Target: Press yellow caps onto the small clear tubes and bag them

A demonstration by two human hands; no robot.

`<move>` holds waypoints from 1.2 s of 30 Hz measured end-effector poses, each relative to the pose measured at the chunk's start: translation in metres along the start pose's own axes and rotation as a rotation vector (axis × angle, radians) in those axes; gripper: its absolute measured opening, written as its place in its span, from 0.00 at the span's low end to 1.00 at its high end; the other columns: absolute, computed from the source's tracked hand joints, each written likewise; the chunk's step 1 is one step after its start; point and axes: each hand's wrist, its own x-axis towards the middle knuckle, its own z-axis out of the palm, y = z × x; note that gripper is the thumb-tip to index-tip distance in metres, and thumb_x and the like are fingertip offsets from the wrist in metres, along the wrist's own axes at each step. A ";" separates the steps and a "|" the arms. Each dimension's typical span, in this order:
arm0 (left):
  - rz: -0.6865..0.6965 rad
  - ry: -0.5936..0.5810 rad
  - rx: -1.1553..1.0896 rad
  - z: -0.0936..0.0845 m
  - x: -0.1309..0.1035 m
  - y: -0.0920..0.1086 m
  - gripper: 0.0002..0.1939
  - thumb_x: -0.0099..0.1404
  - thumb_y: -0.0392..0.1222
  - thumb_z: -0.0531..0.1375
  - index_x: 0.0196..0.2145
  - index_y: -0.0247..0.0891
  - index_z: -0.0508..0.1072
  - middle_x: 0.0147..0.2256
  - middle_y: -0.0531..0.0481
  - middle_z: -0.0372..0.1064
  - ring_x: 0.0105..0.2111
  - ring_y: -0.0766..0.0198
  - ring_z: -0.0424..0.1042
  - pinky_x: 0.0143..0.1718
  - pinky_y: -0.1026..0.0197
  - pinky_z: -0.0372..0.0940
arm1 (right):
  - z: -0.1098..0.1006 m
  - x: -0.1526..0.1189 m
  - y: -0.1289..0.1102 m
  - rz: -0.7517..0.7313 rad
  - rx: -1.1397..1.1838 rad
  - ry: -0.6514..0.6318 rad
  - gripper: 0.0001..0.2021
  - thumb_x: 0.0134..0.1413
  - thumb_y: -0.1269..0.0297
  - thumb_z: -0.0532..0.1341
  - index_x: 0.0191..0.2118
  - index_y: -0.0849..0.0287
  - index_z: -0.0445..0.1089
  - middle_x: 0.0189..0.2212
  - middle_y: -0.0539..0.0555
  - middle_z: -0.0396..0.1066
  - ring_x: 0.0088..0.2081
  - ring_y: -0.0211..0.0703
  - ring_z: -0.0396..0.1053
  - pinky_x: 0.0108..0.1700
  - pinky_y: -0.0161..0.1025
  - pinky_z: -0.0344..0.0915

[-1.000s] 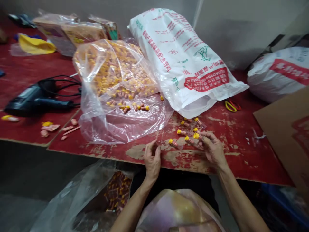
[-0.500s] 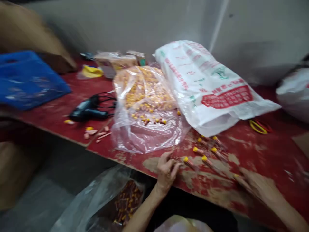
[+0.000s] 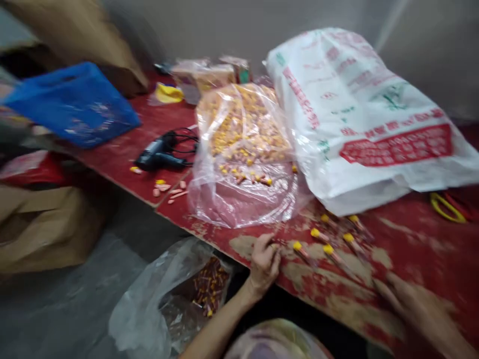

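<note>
Curling near tubes (image 3: 304,253), left hand (image 3: 264,263) fingers' hold unclear; right hand (image 3: 421,306) blurred, fingers' state unclear.

Wears a pale, softly shiny garment (image 3: 277,343) at the front, mottled with blurry patches of muted purple and tinted yellow-green along its rounded upper edge. Shows black or very dark cloth (image 3: 305,316) just beyond it, plain as far as can be made out. Has slender, uncovered forearms (image 3: 222,321), leading to a bare left hand (image 3: 265,262) and a bare right hand (image 3: 409,299), the latter smeared by blur.
</note>
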 end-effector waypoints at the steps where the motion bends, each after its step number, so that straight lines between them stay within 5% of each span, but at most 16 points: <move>1: -0.023 0.010 -0.026 0.001 0.001 -0.002 0.09 0.61 0.33 0.56 0.37 0.38 0.74 0.45 0.39 0.69 0.47 0.54 0.68 0.50 0.51 0.64 | -0.009 0.004 -0.010 0.059 -0.030 -0.062 0.21 0.58 0.51 0.45 0.24 0.55 0.65 0.21 0.57 0.70 0.24 0.50 0.70 0.23 0.38 0.58; 4: -0.063 0.061 -0.135 0.004 0.003 -0.002 0.10 0.59 0.34 0.58 0.40 0.39 0.74 0.44 0.41 0.69 0.46 0.54 0.68 0.50 0.50 0.63 | -0.027 0.012 -0.024 0.182 -0.100 -0.129 0.18 0.58 0.53 0.46 0.26 0.56 0.63 0.19 0.55 0.68 0.25 0.53 0.71 0.24 0.39 0.55; 7: -0.192 0.069 -0.297 -0.004 -0.002 0.014 0.10 0.58 0.37 0.61 0.40 0.39 0.74 0.40 0.44 0.70 0.42 0.57 0.70 0.47 0.53 0.64 | -0.032 0.002 -0.043 0.209 -0.070 0.030 0.18 0.61 0.55 0.44 0.28 0.58 0.65 0.22 0.55 0.70 0.25 0.50 0.70 0.25 0.39 0.56; 10: -0.531 -0.150 -0.593 -0.013 -0.012 0.046 0.10 0.60 0.44 0.61 0.39 0.39 0.74 0.35 0.47 0.71 0.35 0.60 0.72 0.39 0.58 0.67 | -0.025 -0.012 -0.092 0.163 0.150 0.323 0.15 0.65 0.59 0.47 0.41 0.60 0.67 0.34 0.56 0.73 0.31 0.44 0.71 0.31 0.37 0.63; 13: -0.900 -0.418 -1.042 -0.011 -0.019 0.075 0.17 0.59 0.49 0.63 0.42 0.37 0.72 0.37 0.45 0.72 0.33 0.61 0.73 0.36 0.60 0.68 | -0.015 -0.013 -0.154 0.031 0.419 0.447 0.10 0.65 0.64 0.51 0.47 0.59 0.64 0.39 0.55 0.71 0.36 0.41 0.70 0.37 0.35 0.65; 15: -1.032 -0.385 -1.283 -0.006 -0.018 0.084 0.17 0.56 0.48 0.65 0.40 0.36 0.73 0.37 0.46 0.72 0.34 0.63 0.73 0.37 0.62 0.68 | -0.010 -0.002 -0.182 -0.152 0.476 0.427 0.09 0.65 0.65 0.52 0.48 0.59 0.64 0.40 0.56 0.70 0.40 0.43 0.69 0.42 0.38 0.65; 17: -1.096 -0.232 -1.403 -0.005 -0.015 0.081 0.14 0.54 0.46 0.67 0.36 0.36 0.73 0.35 0.48 0.73 0.33 0.65 0.72 0.36 0.64 0.67 | -0.005 0.014 -0.193 -0.289 0.470 0.411 0.11 0.65 0.64 0.53 0.50 0.60 0.63 0.43 0.58 0.69 0.44 0.47 0.66 0.46 0.43 0.64; 20: -1.171 -0.028 -1.431 -0.011 -0.007 0.066 0.13 0.51 0.42 0.68 0.32 0.35 0.72 0.31 0.49 0.72 0.30 0.66 0.71 0.35 0.63 0.68 | 0.004 0.042 -0.192 -0.237 0.329 0.441 0.14 0.64 0.65 0.51 0.52 0.63 0.63 0.45 0.62 0.66 0.46 0.51 0.63 0.48 0.47 0.62; 23: -1.237 0.032 -1.457 -0.020 -0.001 0.051 0.13 0.51 0.40 0.67 0.34 0.34 0.73 0.29 0.49 0.71 0.28 0.64 0.71 0.34 0.60 0.69 | 0.015 0.061 -0.193 -0.111 0.042 0.327 0.11 0.61 0.70 0.52 0.46 0.64 0.67 0.43 0.63 0.66 0.44 0.54 0.62 0.46 0.50 0.60; 26: -1.267 -0.017 -1.515 -0.024 0.002 0.044 0.14 0.51 0.40 0.65 0.36 0.33 0.73 0.31 0.46 0.71 0.28 0.63 0.71 0.32 0.59 0.69 | 0.011 0.058 -0.188 -0.140 0.022 0.224 0.11 0.61 0.71 0.51 0.44 0.65 0.67 0.41 0.62 0.68 0.43 0.52 0.64 0.46 0.47 0.60; 29: -1.255 -0.093 -1.535 -0.023 0.003 0.043 0.16 0.52 0.44 0.65 0.37 0.32 0.73 0.31 0.47 0.69 0.26 0.65 0.69 0.26 0.62 0.67 | -0.017 0.035 -0.157 -0.121 0.096 0.112 0.12 0.63 0.67 0.49 0.46 0.61 0.67 0.39 0.58 0.71 0.38 0.45 0.68 0.39 0.37 0.62; 33: -1.179 -0.226 -1.480 -0.016 0.002 0.045 0.19 0.50 0.43 0.69 0.38 0.35 0.71 0.31 0.52 0.68 0.19 0.74 0.62 0.16 0.71 0.57 | -0.061 0.007 -0.091 0.273 -0.333 -0.230 0.14 0.62 0.58 0.52 0.34 0.59 0.71 0.26 0.57 0.72 0.28 0.49 0.71 0.26 0.36 0.54; 36: -1.180 -0.366 -1.440 -0.010 0.001 0.051 0.21 0.47 0.39 0.70 0.38 0.36 0.69 0.34 0.52 0.69 0.16 0.77 0.59 0.13 0.72 0.53 | -0.068 0.006 -0.058 0.342 -0.487 -0.405 0.17 0.63 0.60 0.53 0.28 0.62 0.71 0.26 0.61 0.72 0.30 0.53 0.72 0.26 0.37 0.51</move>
